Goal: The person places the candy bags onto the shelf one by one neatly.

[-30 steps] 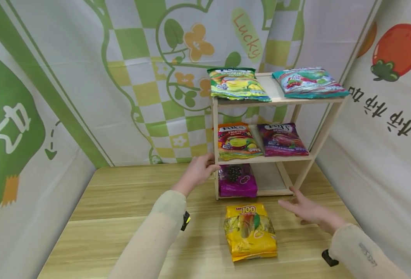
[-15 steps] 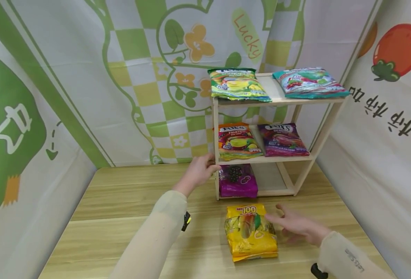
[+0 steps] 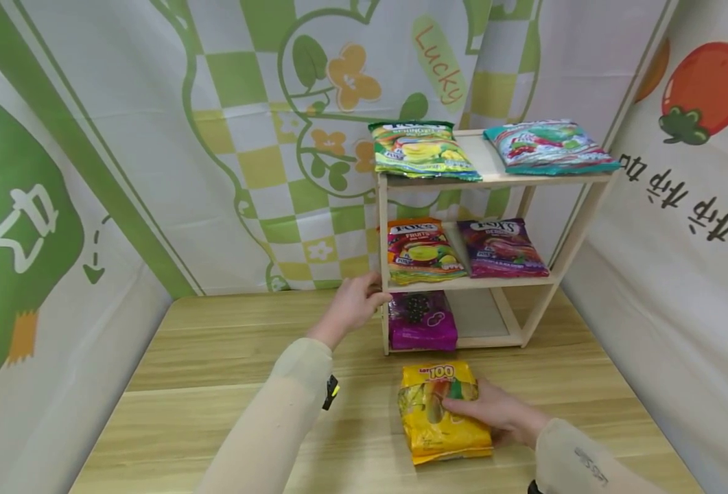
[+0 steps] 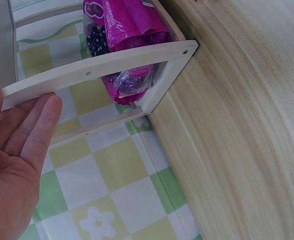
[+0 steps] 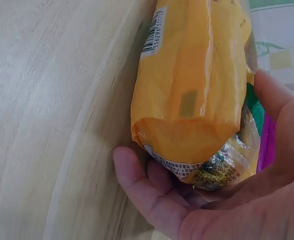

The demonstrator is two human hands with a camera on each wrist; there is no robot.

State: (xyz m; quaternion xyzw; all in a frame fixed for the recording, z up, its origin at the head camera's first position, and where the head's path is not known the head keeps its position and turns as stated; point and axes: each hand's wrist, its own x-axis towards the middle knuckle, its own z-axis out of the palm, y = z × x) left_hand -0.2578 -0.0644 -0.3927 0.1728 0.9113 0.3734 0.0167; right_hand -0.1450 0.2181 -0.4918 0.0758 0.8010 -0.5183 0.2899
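A yellow "LOT 100" candy bag (image 3: 447,436) lies on the table in front of a small wooden shelf (image 3: 471,283). My right hand (image 3: 504,410) grips the bag from its right side, thumb over the front; in the right wrist view the fingers (image 5: 151,197) curl around its end. My left hand (image 3: 353,305) holds the shelf's left post at mid height. In the left wrist view, thumb and fingers (image 4: 42,125) lie on opposite sides of the wooden upright (image 4: 107,65). A purple candy bag (image 3: 422,329) sits at the left of the bottom tier.
On the middle tier are an orange-red Fox's bag (image 3: 422,254) and a dark purple one (image 3: 502,250). The top tier bears a green-yellow bag (image 3: 422,151) and a teal one (image 3: 549,147). Printed cloth walls stand around the wooden table (image 3: 215,384).
My right hand has moved left from beside the shelf's right front foot and taken hold of the yellow candy bag. My left hand stays on the shelf post.
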